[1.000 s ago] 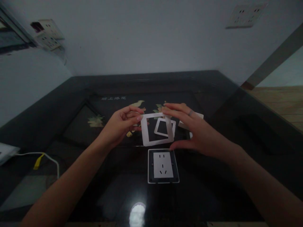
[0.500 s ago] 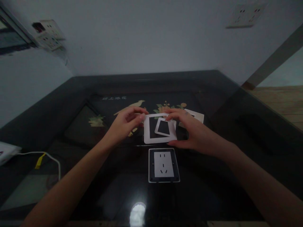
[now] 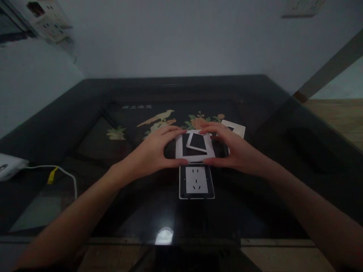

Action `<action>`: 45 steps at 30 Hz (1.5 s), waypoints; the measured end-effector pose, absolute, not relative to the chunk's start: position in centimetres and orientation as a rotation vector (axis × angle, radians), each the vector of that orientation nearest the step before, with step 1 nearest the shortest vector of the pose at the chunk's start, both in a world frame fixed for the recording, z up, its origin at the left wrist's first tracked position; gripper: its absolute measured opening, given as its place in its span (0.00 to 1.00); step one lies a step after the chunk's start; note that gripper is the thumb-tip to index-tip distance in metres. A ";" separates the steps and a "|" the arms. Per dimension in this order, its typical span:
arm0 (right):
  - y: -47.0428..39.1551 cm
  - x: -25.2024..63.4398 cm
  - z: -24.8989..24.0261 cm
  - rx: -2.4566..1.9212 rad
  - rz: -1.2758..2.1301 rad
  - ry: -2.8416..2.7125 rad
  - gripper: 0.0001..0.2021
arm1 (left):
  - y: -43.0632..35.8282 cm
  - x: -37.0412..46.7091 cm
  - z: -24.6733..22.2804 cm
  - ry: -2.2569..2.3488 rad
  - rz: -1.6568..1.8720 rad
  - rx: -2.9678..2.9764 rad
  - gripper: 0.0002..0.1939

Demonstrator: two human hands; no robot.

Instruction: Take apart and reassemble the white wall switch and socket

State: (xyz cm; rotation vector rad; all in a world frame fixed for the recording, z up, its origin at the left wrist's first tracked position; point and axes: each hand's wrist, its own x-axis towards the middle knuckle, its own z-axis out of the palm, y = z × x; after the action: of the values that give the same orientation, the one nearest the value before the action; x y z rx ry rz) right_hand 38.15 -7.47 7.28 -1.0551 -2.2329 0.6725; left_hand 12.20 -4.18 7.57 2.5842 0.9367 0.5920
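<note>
A square white socket cover frame [image 3: 179,149], open in the middle, is between my hands above the dark tabletop. A smaller white frame [image 3: 195,149] lies tilted on top of it. My left hand [image 3: 157,149] grips the left side, thumb at the near edge and fingers at the far edge. On the right, my right hand [image 3: 231,149] holds it the same way, its fingertips close to the smaller frame. Just below, nearer to me, a wall socket [image 3: 196,180] with a white face and dark surround lies face up on the table.
Another pale plate [image 3: 238,130] lies behind my right hand. At the left, a white device [image 3: 11,166] trails a white cable with a yellow tag [image 3: 51,175]. The glossy black table [image 3: 136,211] meets a wall at its far edge, with sockets [image 3: 53,28] mounted there.
My left hand has shifted its grip, its thumb moving from the frame's far left corner to its near edge. The camera has tilted downward. The right hand keeps its grip.
</note>
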 end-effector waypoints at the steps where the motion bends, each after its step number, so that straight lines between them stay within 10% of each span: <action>1: -8.0 38.3 6.9 -1.072 0.676 -2.255 0.27 | -4.8 12.2 7.3 0.931 0.581 2.594 0.37; 45: -14.6 38.2 1.2 -1.264 1.110 -2.157 0.44 | -11.2 11.6 1.1 0.904 0.369 2.272 0.47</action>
State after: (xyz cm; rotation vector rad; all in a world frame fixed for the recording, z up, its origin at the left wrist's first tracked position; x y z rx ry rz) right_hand 38.23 -14.56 1.20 -1.2643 -2.1566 1.1105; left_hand 11.58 -11.20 1.12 2.2721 0.9039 0.3687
